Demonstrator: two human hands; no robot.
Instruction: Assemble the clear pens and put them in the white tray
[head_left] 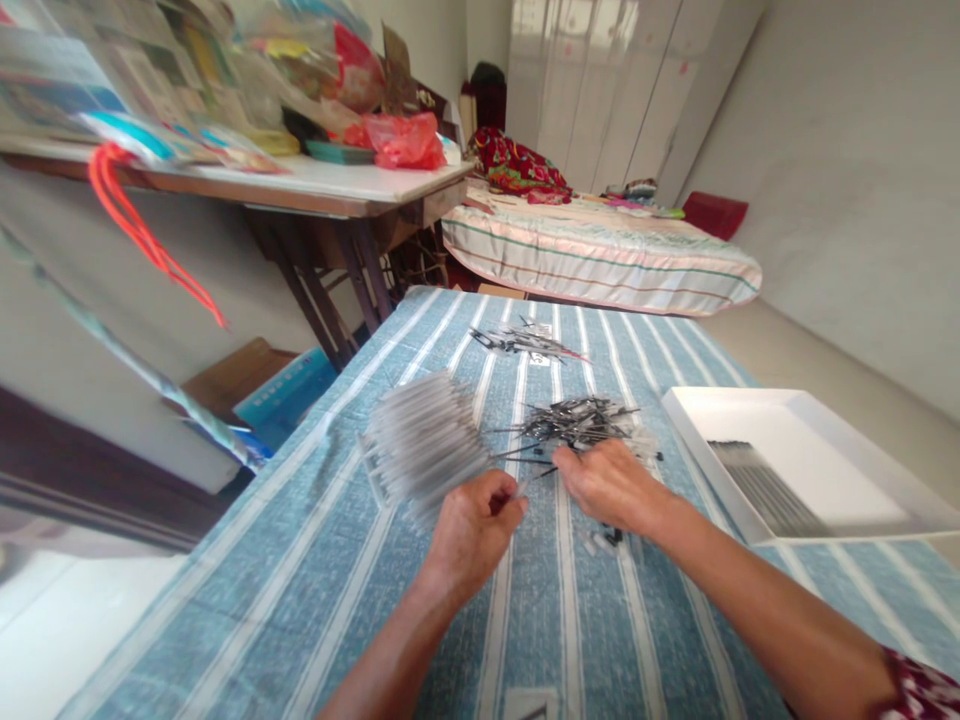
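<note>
— What lies mid-frame?
— Thin dark metal pins (574,425) in a tangled heap, pointing every way; pale clear tubes (420,445) fan leftward on the striped cloth worktop (315,580).
— The grips?
— Left hand (472,530) pinches one thin tube; right hand (611,485) rests on the pins, closure unclear. White tray (825,440) right.

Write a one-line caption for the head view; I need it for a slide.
Two hands, left hand and right hand, sort thin dark pins beside a clear tube bundle on a striped cloth, near a white tray.
</note>
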